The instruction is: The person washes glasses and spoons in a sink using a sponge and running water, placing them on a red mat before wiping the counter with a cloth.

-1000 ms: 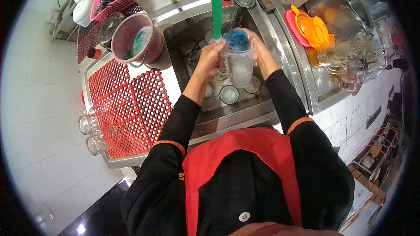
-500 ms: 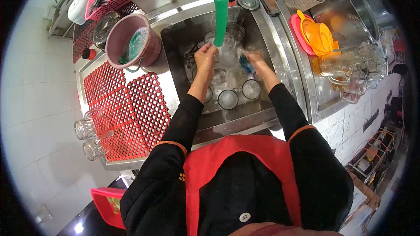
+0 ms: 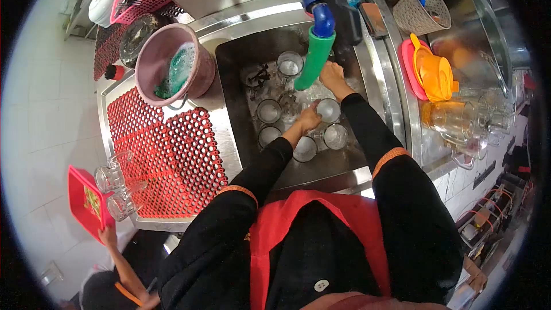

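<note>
The person is wearing a black long-sleeved top (image 3: 425,235) under a red apron (image 3: 321,195). An orange band (image 3: 232,189) is ringing the left sleeve (image 3: 258,166), and another is ringing the right sleeve (image 3: 361,120). A white button (image 3: 321,284) is showing on the black chest. The left grip (image 3: 310,119) and right grip (image 3: 332,74) are showing bare beyond the sleeves.

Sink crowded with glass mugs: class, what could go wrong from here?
1. The left hand reaches among closely packed glass mugs in the sink; they may knock together and chip.
2. At the edge of the red mat, two mugs sit beside a co-worker's pink tray; a bump could tip them off.
</note>
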Demonstrator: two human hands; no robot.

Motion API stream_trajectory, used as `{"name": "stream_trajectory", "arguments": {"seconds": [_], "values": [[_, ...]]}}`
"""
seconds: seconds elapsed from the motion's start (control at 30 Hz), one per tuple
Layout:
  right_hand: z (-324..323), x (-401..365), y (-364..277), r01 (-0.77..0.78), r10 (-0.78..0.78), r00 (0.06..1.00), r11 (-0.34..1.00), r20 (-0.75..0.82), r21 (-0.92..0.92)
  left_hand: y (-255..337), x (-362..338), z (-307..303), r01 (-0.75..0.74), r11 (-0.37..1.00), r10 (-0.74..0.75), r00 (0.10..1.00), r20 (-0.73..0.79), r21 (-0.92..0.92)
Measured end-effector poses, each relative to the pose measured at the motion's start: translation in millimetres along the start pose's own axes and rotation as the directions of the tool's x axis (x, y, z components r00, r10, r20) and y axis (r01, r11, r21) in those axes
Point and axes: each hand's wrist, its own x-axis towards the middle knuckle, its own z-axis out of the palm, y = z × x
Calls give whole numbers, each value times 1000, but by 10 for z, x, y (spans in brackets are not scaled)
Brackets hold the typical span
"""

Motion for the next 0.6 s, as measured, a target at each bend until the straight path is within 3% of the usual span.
{"name": "stream_trajectory", "arguments": {"seconds": [0.07, 0.13, 0.17, 0.23, 0.27, 0.3, 0.33, 0.37, 0.4, 0.43, 0.47, 0.53, 0.57, 0.6], "values": [[76, -18, 13, 25, -25, 999, 1000, -29, 15, -184, 87, 49, -36, 995, 39, 999, 37, -92], [94, -78, 22, 45, -43, 997, 999, -59, 30, 76, -83, -74, 115, 993, -114, 992, 52, -2], [31, -130, 9, 103, -99, 991, 994, -89, 45, 187, -122, -121, 119, 993, -118, 992, 54, -4], [-76, -196, -31, 164, -156, 980, 985, -123, 61, 348, -102, -231, 131, 917, 9, 938, -347, 376], [-126, -219, -53, 143, -144, 990, 986, -4, 84, 376, -59, -247, 132, 917, 8, 937, -349, 375], [-181, -246, -76, 121, -132, 985, 987, 115, 104, 414, -14, -246, -104, 958, 238, 806, -541, 266], [-237, -278, -99, 125, -136, 984, 987, 114, 102, 436, 2, -242, -359, 910, 391, 575, -719, 208], [-317, -327, -140, 128, -145, 977, 986, 159, 108, 503, -50, -256, -360, 910, 390, 572, -722, 206], [-389, -393, -177, 131, -152, 967, 985, 205, 114, 627, -136, -283, -372, 928, 255, 693, -675, -32], [-459, -486, -216, 127, -146, 984, 977, 105, 174, 752, -226, -317, -345, 900, 134, 801, -583, -267], [-524, -552, -245, 128, -147, 984, 977, 104, 171, 811, -299, -359, -348, 899, 135, 800, -585, -268], [-688, -656, -305, 239, -236, 971, 929, -46, 281, 919, -451, -471, -270, 870, 72, 897, -436, -413], [-946, -731, -389, 257, -265, 964, 938, 5, 233, 1074, -615, -511, -198, 839, -38, 907, -419, -506], [-1047, -781, -429, 260, -268, 964, 937, 3, 233, 1090, -714, -516, -201, 840, -37, 906, -422, -505]]}}
